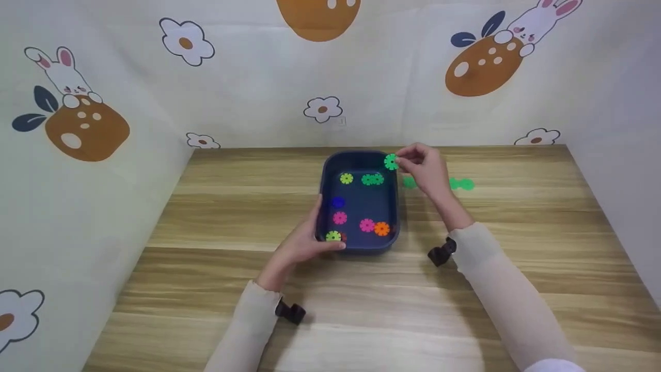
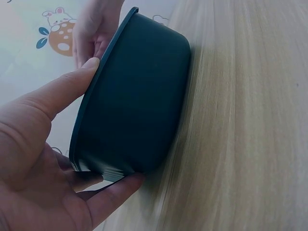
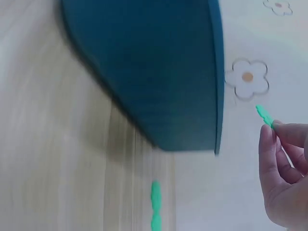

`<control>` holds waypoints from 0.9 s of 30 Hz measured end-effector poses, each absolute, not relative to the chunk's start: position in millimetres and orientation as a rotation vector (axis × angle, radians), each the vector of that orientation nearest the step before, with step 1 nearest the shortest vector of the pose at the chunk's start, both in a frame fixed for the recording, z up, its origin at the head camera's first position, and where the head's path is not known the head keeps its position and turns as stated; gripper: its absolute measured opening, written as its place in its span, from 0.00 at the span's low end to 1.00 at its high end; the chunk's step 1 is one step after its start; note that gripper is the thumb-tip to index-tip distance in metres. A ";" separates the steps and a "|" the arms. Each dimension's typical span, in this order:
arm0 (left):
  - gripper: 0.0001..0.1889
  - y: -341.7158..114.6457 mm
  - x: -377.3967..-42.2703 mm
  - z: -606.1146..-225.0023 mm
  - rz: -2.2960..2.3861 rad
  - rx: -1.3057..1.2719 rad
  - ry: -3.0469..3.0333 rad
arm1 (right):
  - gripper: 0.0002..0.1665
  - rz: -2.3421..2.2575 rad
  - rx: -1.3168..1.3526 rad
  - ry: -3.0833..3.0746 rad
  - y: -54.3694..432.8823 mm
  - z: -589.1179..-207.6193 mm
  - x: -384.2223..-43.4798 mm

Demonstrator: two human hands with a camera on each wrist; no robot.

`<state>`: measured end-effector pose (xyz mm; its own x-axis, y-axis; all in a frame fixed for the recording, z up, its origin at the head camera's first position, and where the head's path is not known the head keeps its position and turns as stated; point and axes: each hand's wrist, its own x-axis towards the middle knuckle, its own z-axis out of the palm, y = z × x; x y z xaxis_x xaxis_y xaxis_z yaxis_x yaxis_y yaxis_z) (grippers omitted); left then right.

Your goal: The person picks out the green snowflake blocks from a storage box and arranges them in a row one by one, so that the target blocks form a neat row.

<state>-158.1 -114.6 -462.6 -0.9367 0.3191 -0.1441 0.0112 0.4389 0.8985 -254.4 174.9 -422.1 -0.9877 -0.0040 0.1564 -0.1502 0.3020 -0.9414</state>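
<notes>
A dark blue plastic tub (image 1: 361, 249) stands on the table, several notched flower-shaped discs lying in it. My left hand (image 1: 304, 240) grips its near left corner. In the left wrist view the thumb (image 2: 72, 89) lies at the rim while the fingers reach along the outer wall. Over the tub's far right corner, my right hand (image 1: 426, 168) pinches a green snowflake disc (image 1: 391, 161) between thumb and fingertips. The right wrist view shows this disc (image 3: 264, 116) edge-on, held apart from the tub. Inside the tub, a linked green pair (image 1: 372, 179) lies near the far end.
Right of the tub, a row of linked green discs (image 1: 466, 184) lies on the wooden table (image 1: 516, 248), partly hidden by the right hand. Other tub discs include a blue one (image 1: 337, 202) and an orange one (image 1: 381, 229). A patterned wall covering (image 1: 248, 93) rises behind.
</notes>
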 end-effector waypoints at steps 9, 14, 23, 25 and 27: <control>0.63 -115.5 -157.1 -462.3 1.482 0.266 2.405 | 0.15 1.831 0.035 -2.370 220.9 -425.5 -259.2; 0.63 -115.8 -156.8 -463.0 1.478 0.283 2.413 | 0.16 1.809 -0.034 -2.363 244.8 -428.3 -259.5; 0.63 -115.5 -156.9 -464.5 1.522 0.301 2.375 | 0.15 1.756 -0.149 -2.358 281.0 -433.9 -256.1; 0.63 -115.2 -156.7 -463.9 1.521 0.300 2.377 | 0.15 1.731 -0.189 -2.372 287.9 -435.0 -254.6; 0.63 -115.0 -157.0 -463.9 1.520 0.305 2.382 | 0.16 1.700 -0.218 -2.386 294.3 -436.6 -252.9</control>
<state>-157.0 -115.0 -463.9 -0.9331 0.3336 -0.1346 0.0185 0.4182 0.9082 -252.9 294.3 -436.6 -0.9685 0.2361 0.0795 0.0020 0.3267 -0.9451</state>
